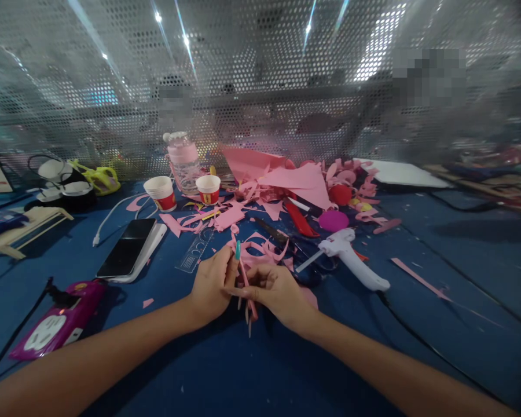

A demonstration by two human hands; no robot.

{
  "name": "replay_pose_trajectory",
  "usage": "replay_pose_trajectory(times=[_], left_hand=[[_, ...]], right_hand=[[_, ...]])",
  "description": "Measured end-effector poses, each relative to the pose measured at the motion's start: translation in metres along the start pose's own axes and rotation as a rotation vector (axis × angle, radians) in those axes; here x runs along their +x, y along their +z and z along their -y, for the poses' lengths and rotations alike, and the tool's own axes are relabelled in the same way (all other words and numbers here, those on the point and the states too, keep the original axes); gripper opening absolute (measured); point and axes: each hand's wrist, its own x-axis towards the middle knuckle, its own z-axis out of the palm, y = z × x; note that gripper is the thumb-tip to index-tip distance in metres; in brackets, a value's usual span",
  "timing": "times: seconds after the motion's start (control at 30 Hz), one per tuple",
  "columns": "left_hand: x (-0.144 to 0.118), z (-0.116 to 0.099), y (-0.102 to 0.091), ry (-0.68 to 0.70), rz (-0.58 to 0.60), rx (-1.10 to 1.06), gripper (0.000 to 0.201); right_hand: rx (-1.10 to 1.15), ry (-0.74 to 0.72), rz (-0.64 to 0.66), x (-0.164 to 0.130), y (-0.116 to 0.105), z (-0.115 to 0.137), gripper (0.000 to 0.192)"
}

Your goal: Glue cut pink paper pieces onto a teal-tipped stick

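Note:
My left hand (212, 285) and my right hand (283, 294) meet low over the front of the table. Between them is a narrow pink strip (244, 273), held slanting downward. The left thumb, with a teal nail, presses near its upper end. Right thumb and fingers pinch it lower down, and pointed pink ends hang below. The hands partly hide the strip. Just beyond them lie curled pink cut-offs (260, 246) and black-handled scissors (271, 231). To the right of the hands lies a white glue gun (351, 260) with a glue stick at its end.
Left are a phone (128, 248), a clear stencil ruler (195, 250) and a purple power strip (65, 315). Paper cups (160, 194), a pink-lidded bottle (183, 159) and a pink scrap pile (295, 179) stand before a perforated metal screen (260, 116). The glue gun's cord (434, 353) crosses the right side.

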Motion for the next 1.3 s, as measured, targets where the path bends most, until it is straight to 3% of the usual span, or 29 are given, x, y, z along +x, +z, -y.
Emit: replay_pose_trajectory(times=[0.4,0.8,1.07,1.17,1.3], left_hand=[[0.0009,0.0014,0.0011,-0.02,-0.045,-0.071,0.021],[0.0023,-0.0013,-0.0038,-0.126,-0.005,-0.213,0.02],[0.0014,-0.0002,-0.004,-0.063,0.022,-0.142,0.03],[0.0018,0.0002,-0.0036,-0.038,0.016,-0.23,0.021],[0.0027,0.0017,-0.0026,0.0,-0.046,-0.331,0.028]], right_hand=[[0.047,0.037,-0.001,0.0006,-0.0014,0.0033,0.026],[0.022,0.012,-0.011,0.0006,-0.0036,0.007,0.029],[-0.004,0.01,-0.006,0.0009,-0.0028,0.0096,0.027],[-0.023,0.006,-0.015,0.0011,-0.0025,0.0101,0.027],[-0.041,0.0,-0.017,0.0011,-0.0024,0.0104,0.029]])
